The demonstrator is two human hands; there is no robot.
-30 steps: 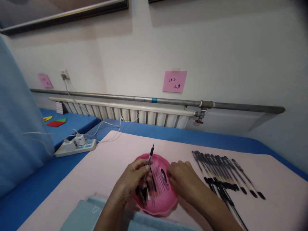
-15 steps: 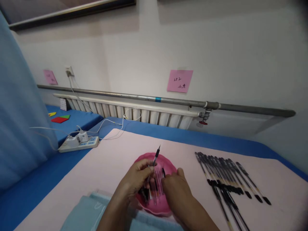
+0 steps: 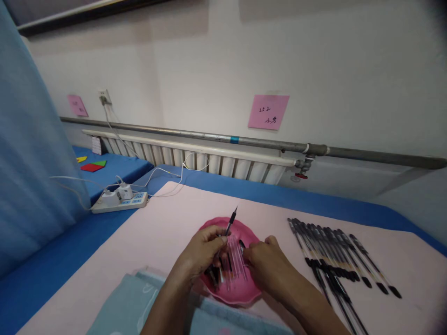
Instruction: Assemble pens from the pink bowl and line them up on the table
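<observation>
My left hand [image 3: 206, 249] is closed around a pen [image 3: 232, 220] with a black grip, its tip pointing up and away from me. My right hand [image 3: 265, 265] has its fingers curled together at the right side of the pink plate [image 3: 248, 292]. From those fingers a small black pen cap [image 3: 242, 244] sticks out. Between the two hands, several clear plastic tubes [image 3: 237, 260] lie in the plate. Dark pen parts [image 3: 211, 275] sit at its left, partly hidden under my left hand.
Several black-capped pens [image 3: 324, 246] lie in a row at the right, with more pens [image 3: 337, 291] below them. A light blue cloth [image 3: 129, 302] is at the front. A power strip [image 3: 120, 204] with white plugs stands at the left. A radiator [image 3: 195, 160] and pipe run along the wall.
The view has shifted slightly, so things sit a little further right. My left hand keeps the pen, and my right hand stays at the plate's right side with the black cap.
</observation>
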